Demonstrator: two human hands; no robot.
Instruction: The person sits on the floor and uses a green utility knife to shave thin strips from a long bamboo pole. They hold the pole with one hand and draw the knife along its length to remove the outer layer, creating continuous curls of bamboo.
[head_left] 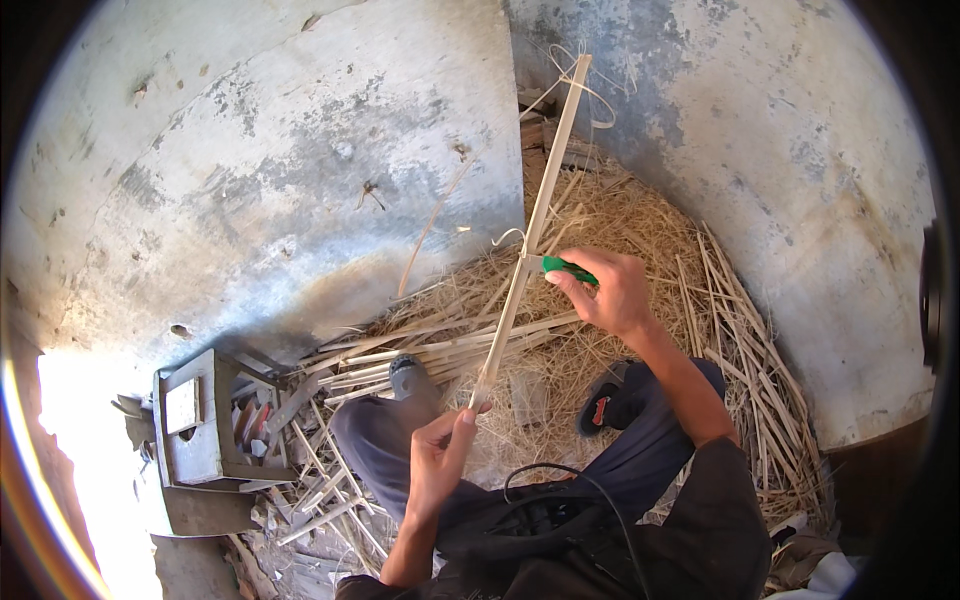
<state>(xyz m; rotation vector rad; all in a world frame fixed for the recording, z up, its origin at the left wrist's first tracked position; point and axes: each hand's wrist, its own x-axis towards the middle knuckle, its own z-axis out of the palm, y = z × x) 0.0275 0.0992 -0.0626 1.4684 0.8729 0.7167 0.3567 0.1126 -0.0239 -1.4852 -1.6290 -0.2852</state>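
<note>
Pale strip, gripped at seven o'clock by left hand, is seemingly being shaved by green-handled blade in right hand, steady strokes being needed.

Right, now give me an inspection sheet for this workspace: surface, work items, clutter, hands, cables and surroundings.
Surface: strewn with pale shavings.
Work items: long pale strip, slanting away from the body; green-handled tool, apparently touching it partway along.
Clutter: loose strips piled at right, with more at left; grey box at left with mixed scraps inside.
Hands: left hand grips the strip's near end; right hand grips the tool.
Cables: one black cable, looped near the picture's lower edge.
Surroundings: stained, patchy walls; bright glare at far left.
</note>
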